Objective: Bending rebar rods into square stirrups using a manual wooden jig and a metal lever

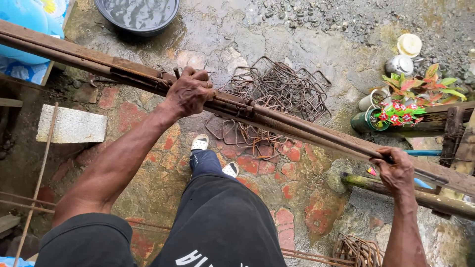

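A long bundle of rusty steel bars [297, 129] runs from the upper left to the right edge, with rusty square stirrups threaded on it. My left hand [189, 92] is closed over the bundle near its middle, beside a stirrup. My right hand [396, 172] grips the same bars farther right, close to a wooden support [457, 143]. Below the bars lies a heap of loose stirrups [279, 94] on the wet stone ground. My legs in dark trousers and white slippers [200, 143] stand under the bundle.
A concrete block [71, 124] lies at left, thin rebar rods [37, 183] beside it. A dark basin of water [137, 14] sits at top. Potted plants with red flowers [410, 99] and a kettle [400, 64] stand at right. More stirrups [357, 251] lie at the bottom right.
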